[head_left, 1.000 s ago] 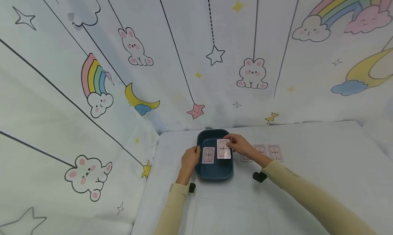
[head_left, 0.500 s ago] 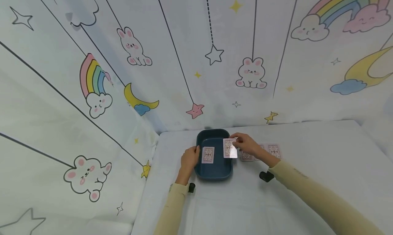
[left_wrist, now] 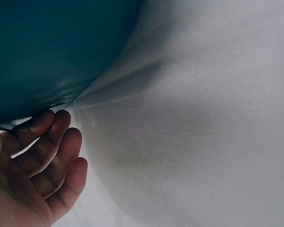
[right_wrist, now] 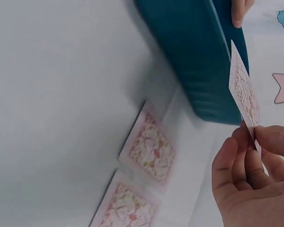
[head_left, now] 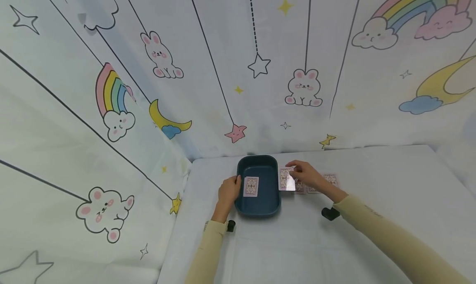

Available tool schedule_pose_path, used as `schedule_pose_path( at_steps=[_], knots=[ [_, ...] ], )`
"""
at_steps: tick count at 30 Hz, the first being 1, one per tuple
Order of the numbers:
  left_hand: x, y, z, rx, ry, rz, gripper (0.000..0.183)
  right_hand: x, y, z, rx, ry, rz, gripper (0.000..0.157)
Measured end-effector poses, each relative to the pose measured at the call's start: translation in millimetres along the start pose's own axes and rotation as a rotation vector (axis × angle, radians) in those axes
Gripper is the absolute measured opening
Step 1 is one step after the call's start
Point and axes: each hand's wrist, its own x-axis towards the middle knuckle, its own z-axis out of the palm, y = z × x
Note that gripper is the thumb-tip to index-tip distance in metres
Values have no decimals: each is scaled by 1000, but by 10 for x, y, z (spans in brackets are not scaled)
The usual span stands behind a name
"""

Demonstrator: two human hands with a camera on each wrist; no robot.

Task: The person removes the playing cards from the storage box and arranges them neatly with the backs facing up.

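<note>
A deep blue tray (head_left: pixel 262 207) stands on the white-covered table in the head view. My left hand (head_left: pixel 227 193) holds its left rim; in the left wrist view the curled fingers (left_wrist: pixel 71 142) lie against the outer wall and the thumb is out of sight. Between thumb and fingers, my right hand (head_left: pixel 306 174) pinches a playing card (head_left: pixel 285 180) with a pink patterned back. That card is tilted above the table, just past the tray's right rim. Another playing card (head_left: pixel 251 186) lies back up inside the tray, on the left.
Right of the tray, a row of playing cards (right_wrist: pixel 151 146) lies back up on the table, partly hidden by my right hand and forearm. A white cloth wall (head_left: pixel 208 135) with cartoon drawings rises behind the table. Small black devices (head_left: pixel 330 213) hang at both wrists.
My right hand has moved the pinched playing card rightward, from above the tray to outside its right rim. My left hand stays on the left rim, and the card in the tray has not moved.
</note>
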Motion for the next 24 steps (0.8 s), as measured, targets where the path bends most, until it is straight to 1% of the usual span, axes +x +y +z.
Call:
schedule_pose_path(
  at_steps=[8,16,18,24],
  knots=[
    [2,15,-7,-17,9,3,43,-41,156,-89,-36,15,18,37],
    [3,4,7,-18,2,-3,43,-84,268,-194,-66,32,9,36],
    [3,5,5,-18,1,-5,43,-88,292,-221,-59,29,6,35],
    [0,13,11,-16,0,-10,43,-116,345,-293,-41,14,35,36]
  ],
)
